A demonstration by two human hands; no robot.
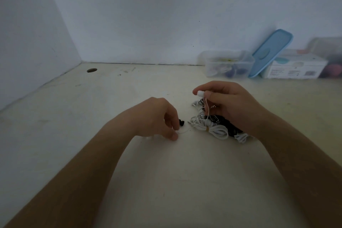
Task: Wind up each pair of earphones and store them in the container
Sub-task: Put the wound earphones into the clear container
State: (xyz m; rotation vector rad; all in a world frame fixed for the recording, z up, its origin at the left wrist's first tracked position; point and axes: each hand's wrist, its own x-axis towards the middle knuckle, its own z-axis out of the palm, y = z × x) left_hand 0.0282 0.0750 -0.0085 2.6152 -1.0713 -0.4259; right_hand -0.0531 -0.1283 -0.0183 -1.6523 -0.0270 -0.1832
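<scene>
Pale, scuffed table [92, 135] against a white wall. Right hand [227, 102] raised just above a tangled heap of white and black earphone cords [214, 126]; its grip was closed, thumb and forefinger pinching a small white plug-like end piece [200, 93], with a thin white cord [208, 109] hanging from it down into the heap. Left hand [159, 118] low at the table, fingertips closed on a fine white loop of cord [183, 131], just beside a small black earbud [181, 122].

Clear plastic container [228, 64] stood open at the back right, well apart from the heap, some items already inside; its blue lid [270, 52] leaned beside it against a white carton [296, 69].

Risk, as judged: the lifted cord ran through the tangle, so pulling upward could tighten knots or drag neighbouring pairs along. One bundle appeared tied with a yellowish band; snagging could undo it.
</scene>
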